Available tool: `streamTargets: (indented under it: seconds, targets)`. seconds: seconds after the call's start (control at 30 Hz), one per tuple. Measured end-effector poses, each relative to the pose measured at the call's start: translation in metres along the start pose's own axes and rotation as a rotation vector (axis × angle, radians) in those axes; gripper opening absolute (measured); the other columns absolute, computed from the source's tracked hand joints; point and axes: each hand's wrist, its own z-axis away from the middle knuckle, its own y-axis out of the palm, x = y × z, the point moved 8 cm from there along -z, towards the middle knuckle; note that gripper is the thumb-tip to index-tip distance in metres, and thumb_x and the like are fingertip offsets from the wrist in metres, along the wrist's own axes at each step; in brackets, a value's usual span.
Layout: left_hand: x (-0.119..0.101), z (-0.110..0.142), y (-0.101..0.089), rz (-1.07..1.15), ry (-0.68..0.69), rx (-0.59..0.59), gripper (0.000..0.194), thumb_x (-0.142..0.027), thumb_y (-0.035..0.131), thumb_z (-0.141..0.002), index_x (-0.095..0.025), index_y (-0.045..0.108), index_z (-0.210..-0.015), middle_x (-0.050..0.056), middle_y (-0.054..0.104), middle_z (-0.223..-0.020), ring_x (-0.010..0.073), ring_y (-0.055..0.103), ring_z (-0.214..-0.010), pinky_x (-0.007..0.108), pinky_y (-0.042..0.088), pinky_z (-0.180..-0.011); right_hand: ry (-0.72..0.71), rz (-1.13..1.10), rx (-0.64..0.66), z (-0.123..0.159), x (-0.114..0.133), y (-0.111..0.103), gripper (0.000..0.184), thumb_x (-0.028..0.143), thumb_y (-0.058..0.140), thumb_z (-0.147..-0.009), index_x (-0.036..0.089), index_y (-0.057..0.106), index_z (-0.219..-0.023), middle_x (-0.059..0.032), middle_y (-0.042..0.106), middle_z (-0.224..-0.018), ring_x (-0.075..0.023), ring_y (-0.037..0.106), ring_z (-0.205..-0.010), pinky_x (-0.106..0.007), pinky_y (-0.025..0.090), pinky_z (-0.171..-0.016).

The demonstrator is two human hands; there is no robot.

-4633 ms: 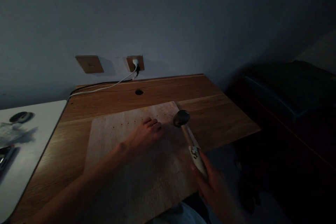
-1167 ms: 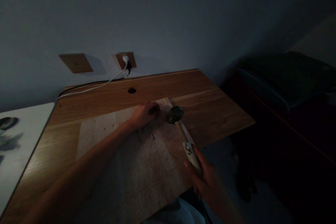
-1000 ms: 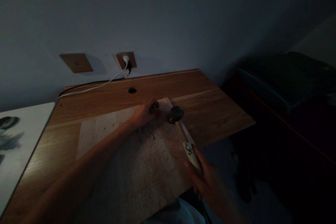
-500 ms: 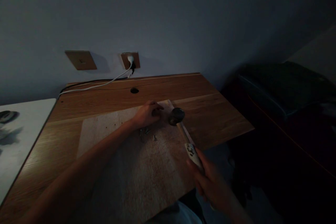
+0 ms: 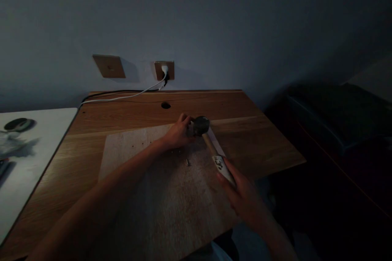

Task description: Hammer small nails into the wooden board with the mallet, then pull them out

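Observation:
My right hand (image 5: 241,191) is wrapped round the pale, worn grip of a hammer (image 5: 209,143) with a dark rounded head. That head hangs over the far right part of a pale wooden board (image 5: 159,200), right up against the fingertips of my left hand (image 5: 178,134). My left fingers are curled into a pinch near the board's far edge; whatever is between them is hidden by the fingers and the hammer head. A small metal screw or nail (image 5: 188,162) lies on the board nearer me. Small dark dots run in a row along the far side.
The board rests on a wooden desk (image 5: 254,142) with a round cable hole (image 5: 165,105). Cables (image 5: 122,98) run along the back to a wall socket (image 5: 164,70). At left, a white table (image 5: 45,163) bears a roll of tape (image 5: 18,124) and crumpled clear plastic (image 5: 15,143).
The hammer head has moved left to my left fingers. Compared with 4.6 seconds ago, small metal fasteners now show on the board and my left hand has turned into a pinch.

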Motion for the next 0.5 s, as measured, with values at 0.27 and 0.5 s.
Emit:
streamTargets:
  seconds: [0.27,0.5]
  targets:
    - [0.001,-0.005,0.002,-0.040,-0.037,0.035,0.010,-0.021,0.073,-0.083,-0.017,0.072,-0.092,0.005,0.060,-0.093,0.0188,0.064,-0.083,0.032,0.053,-0.081,0.139,-0.092,-0.035,0.010,-0.020,-0.007,0.068,0.057,0.055,-0.092,0.017,0.059,-0.147,0.0031,0.057,-0.051,-0.0175,0.054,-0.039,-0.024,0.042,-0.035]
    - [-0.003,-0.002,0.002,-0.047,-0.015,0.072,0.031,-0.020,0.075,-0.079,-0.019,0.072,-0.110,0.006,0.064,-0.103,0.0206,0.066,-0.089,0.033,0.054,-0.082,0.150,-0.122,0.012,0.007,-0.013,-0.001,0.071,0.060,0.052,-0.094,0.016,0.056,-0.149,0.0054,0.053,-0.051,-0.0137,0.047,-0.035,-0.023,0.039,-0.034]
